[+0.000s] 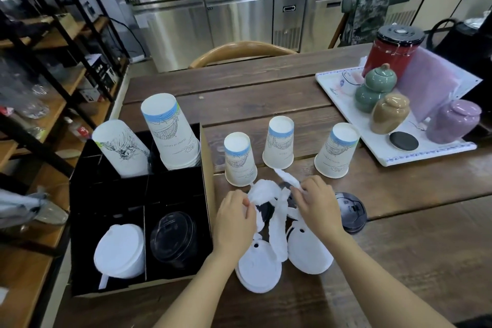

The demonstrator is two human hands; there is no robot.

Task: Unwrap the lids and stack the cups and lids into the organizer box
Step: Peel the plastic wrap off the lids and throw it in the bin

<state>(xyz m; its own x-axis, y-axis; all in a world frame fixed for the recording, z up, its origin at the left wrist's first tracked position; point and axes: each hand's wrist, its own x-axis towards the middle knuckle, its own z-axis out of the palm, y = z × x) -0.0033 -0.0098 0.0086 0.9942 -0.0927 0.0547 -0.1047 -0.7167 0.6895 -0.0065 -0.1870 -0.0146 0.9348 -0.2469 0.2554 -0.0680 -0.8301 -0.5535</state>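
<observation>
My left hand [234,217] and my right hand [318,204] each pinch the white wrap [269,192] twisted around dark lids [266,212] on the table. Two stacks of white lids [259,269] [308,253] lie just below my hands. A black lid [351,212] rests to the right. Three paper cups stand upside down behind: [239,160], [279,142], [336,150]. The black organizer box [111,194] at the left holds two cup stacks [122,148] [171,132], white lids [119,250] and clear dark lids [173,239].
A white tray [386,152] at the right carries ceramic jars, a red canister [390,49] and a purple bag. A wooden chair back [239,52] stands beyond the table. Shelving runs along the left; steel counters fill the back.
</observation>
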